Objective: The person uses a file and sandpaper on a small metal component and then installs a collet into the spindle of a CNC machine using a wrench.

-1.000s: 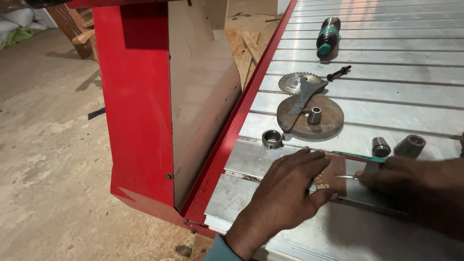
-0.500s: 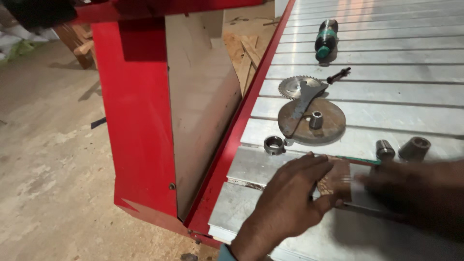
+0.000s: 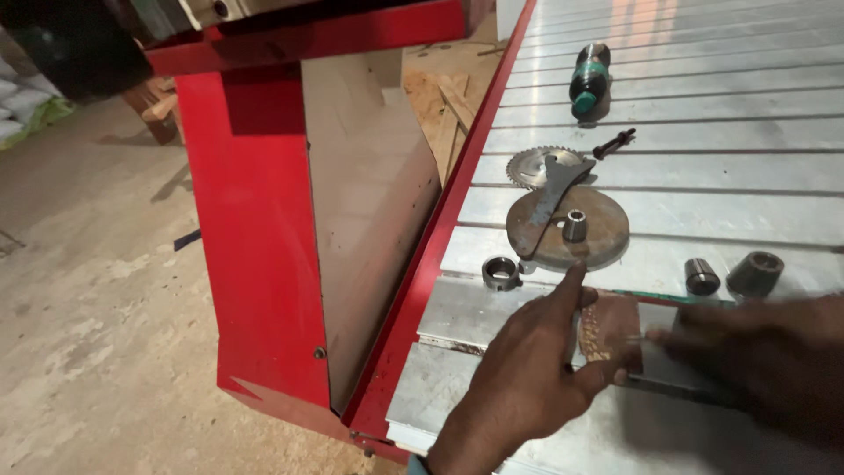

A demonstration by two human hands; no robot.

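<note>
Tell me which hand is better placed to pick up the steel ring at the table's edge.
Left. The left hand has its index fingertip just beside the steel ring, with nothing between. The right hand lies farther off, resting on the flat plate.

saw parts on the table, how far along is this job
Done, by the look of it: the parts lie loose on the table, two toothed discs with a flat wrench across them, a ring, two sleeves and a bolt. In hand: both hands, left and right, press on a flat rusty piece. Left: nothing is fitted together yet.
</note>
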